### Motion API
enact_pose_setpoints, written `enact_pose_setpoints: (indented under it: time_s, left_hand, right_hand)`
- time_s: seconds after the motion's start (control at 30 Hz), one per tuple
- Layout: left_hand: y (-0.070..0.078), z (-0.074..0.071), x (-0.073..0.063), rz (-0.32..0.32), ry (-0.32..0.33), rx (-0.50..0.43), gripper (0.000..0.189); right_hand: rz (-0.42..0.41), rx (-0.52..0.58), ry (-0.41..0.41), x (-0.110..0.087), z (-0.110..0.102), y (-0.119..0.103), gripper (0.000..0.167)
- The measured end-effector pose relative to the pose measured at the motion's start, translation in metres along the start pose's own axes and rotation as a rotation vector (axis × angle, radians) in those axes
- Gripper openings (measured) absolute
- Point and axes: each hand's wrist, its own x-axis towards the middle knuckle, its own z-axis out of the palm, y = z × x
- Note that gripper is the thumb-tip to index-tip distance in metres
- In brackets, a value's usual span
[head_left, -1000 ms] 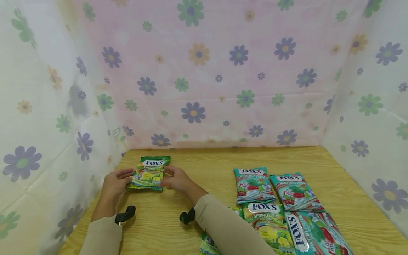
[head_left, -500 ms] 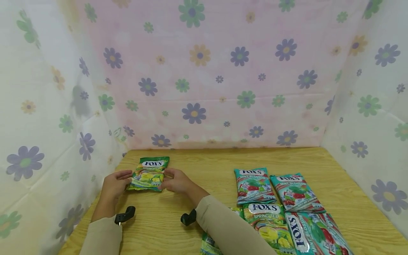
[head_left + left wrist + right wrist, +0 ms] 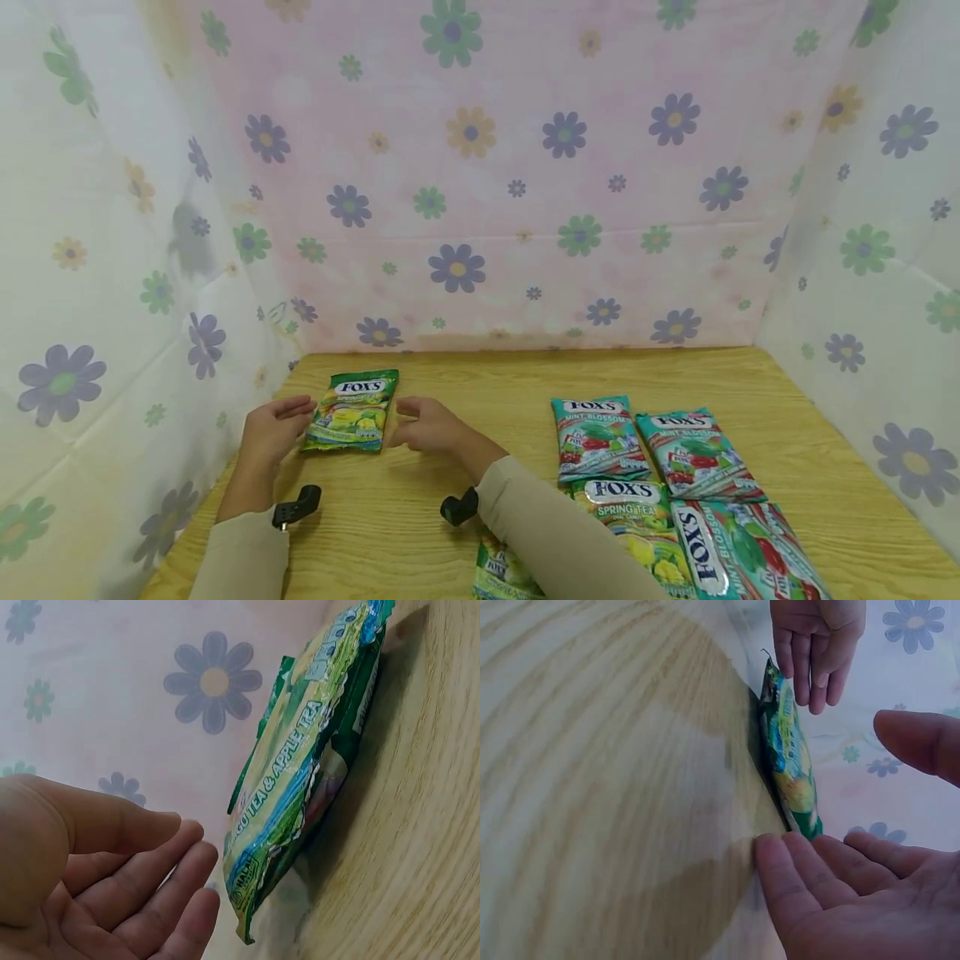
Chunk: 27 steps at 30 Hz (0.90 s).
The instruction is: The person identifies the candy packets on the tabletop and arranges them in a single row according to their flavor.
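A green and yellow Fox's Spring Tea candy bag (image 3: 352, 414) lies face up at the far left of the table. My left hand (image 3: 272, 432) is at its left edge, fingers extended toward it; in the left wrist view, the fingertips (image 3: 191, 832) come close to a corner of the bag (image 3: 300, 757). To the bag's right, my right hand (image 3: 433, 427) is held apart from it with thumb and fingers spread. The right wrist view shows this open palm (image 3: 862, 900) near one end of the bag, with the left hand (image 3: 821, 645) beyond.
Two teal Mint Blossom bags (image 3: 600, 437) stand out at the right, with a third Mint Blossom bag (image 3: 750, 550) nearer. Beside it lies a Spring Tea bag (image 3: 637, 533); another green bag (image 3: 498, 571) is partly under my right sleeve (image 3: 562, 533). Flowered cloth (image 3: 495, 167) encloses the wooden table (image 3: 375, 517).
My right hand has drawn away to the right from the Spring Tea bag's edge, widening the gap. The left hand stays nearly in place, and the bag has shifted only slightly.
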Motion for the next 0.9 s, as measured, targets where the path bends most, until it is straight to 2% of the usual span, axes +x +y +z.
enact_pose_setpoints:
  time_s: [0.2, 0.37, 0.5, 0.6, 0.77, 0.9]
  left_hand:
    - [0.012, 0.005, -0.005, 0.061, -0.006, 0.076, 0.047]
    - [0.022, 0.011, -0.009, 0.067, -0.019, 0.088, 0.048]
    - [0.027, 0.018, -0.010, 0.094, -0.034, 0.095, 0.046]
    - [0.029, 0.023, -0.011, 0.120, -0.055, 0.120, 0.046]
    - [0.036, 0.033, -0.016, 0.144, -0.106, 0.153, 0.046]
    - [0.046, 0.047, -0.024, 0.205, -0.132, 0.197, 0.043]
  right_hand:
    - [-0.053, -0.161, -0.005, -0.016, -0.019, -0.012, 0.073]
    - [-0.110, -0.247, -0.014, -0.030, -0.035, -0.019, 0.067]
    - [-0.174, -0.335, 0.018, -0.043, -0.048, -0.020, 0.060]
    - [-0.213, -0.376, 0.032, -0.054, -0.061, -0.020, 0.056]
    - [-0.242, -0.452, 0.008, -0.076, -0.083, -0.019, 0.052]
    - [-0.252, -0.554, -0.019, -0.094, -0.099, -0.015, 0.046]
